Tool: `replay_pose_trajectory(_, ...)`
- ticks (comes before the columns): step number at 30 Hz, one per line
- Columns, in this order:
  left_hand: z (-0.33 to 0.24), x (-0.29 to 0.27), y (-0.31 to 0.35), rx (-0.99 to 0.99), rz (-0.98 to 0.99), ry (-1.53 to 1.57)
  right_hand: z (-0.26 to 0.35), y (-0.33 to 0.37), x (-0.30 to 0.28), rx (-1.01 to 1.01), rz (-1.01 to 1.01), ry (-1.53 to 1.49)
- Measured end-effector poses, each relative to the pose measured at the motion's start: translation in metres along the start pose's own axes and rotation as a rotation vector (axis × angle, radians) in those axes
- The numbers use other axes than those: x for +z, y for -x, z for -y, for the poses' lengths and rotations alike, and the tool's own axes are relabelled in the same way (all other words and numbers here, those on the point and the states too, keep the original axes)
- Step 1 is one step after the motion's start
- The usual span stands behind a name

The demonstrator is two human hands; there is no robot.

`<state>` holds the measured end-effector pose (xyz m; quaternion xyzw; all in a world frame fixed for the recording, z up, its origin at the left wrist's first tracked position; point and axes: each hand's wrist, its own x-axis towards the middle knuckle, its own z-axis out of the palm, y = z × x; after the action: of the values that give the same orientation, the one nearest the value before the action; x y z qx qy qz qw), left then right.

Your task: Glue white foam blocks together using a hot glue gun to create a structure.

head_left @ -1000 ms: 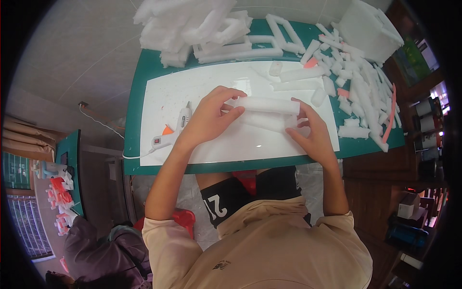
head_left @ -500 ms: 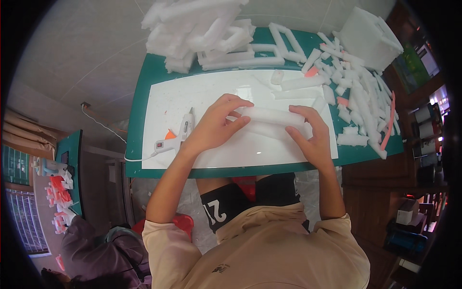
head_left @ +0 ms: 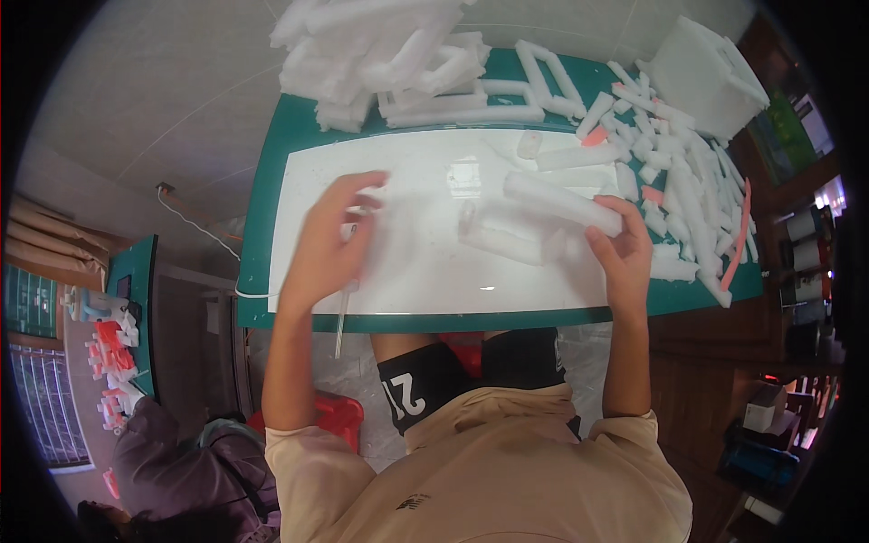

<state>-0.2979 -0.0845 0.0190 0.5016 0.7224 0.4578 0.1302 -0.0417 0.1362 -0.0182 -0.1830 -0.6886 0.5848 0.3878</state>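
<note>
My right hand (head_left: 620,244) pinches the near right end of a white foam bar (head_left: 557,199), which slants up to the left over the white board (head_left: 416,271). Under it lies a second foam piece (head_left: 502,242) with short raised ends, apart from my hands. Blurred by motion, my left hand (head_left: 333,237) hovers with fingers curved and apart over the spot of the hot glue gun. That hand hides nearly all of the gun; a clear glue stick (head_left: 341,326) pokes out below it, past the table's front edge.
White foam frames (head_left: 380,63) are piled at the back left of the green table (head_left: 258,208). Foam offcuts (head_left: 674,172) heap up at the right, beside a large foam block (head_left: 706,77). A white cable (head_left: 199,233) runs off left. Another person (head_left: 190,471) is at the lower left.
My left hand has let go of the foam bar and moved left over the glue gun. My right hand has shifted right with the bar, now tilted, uncovering the foam piece beneath.
</note>
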Motion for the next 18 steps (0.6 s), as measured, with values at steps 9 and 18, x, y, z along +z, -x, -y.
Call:
replay_pose_trajectory(9,0.063,-0.041,0.094,-0.097,-0.025,-0.459,-0.029,-0.002,-0.012,0.109,-0.091,-0.054)
replay_pose_trajectory(18,0.066,-0.015,0.068,-0.015,0.139,-0.581,-0.051,0.017,-0.047,0.164,-0.118,0.024)
